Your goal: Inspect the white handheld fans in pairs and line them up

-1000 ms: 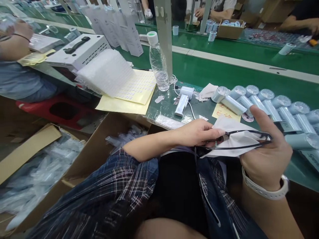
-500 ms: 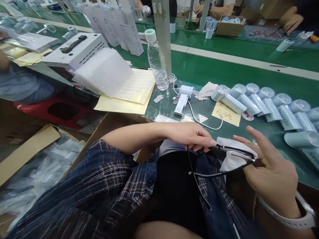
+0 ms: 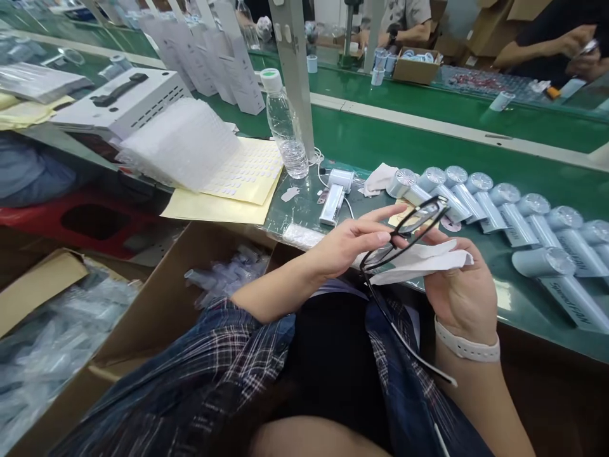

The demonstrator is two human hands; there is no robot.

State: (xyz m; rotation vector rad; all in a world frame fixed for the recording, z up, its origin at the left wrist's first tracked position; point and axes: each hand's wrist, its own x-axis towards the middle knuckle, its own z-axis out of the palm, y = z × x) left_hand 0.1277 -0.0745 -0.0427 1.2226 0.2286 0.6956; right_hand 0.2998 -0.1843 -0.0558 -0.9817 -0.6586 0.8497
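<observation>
Glasses (image 3: 413, 239): held tilted in our left hand (image 3: 340, 247).
White cloth (image 3: 428, 261): gripped by our right hand (image 3: 461, 289).
Bottle (image 3: 288, 136): standing far and left of our hands.

Blue plaid shirt (image 3: 228, 346); white wristband (image 3: 469, 346)

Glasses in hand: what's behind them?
Behind the glasses show the white cloth in the right hand and part of a yellow note; the note's remainder is covered.
</observation>
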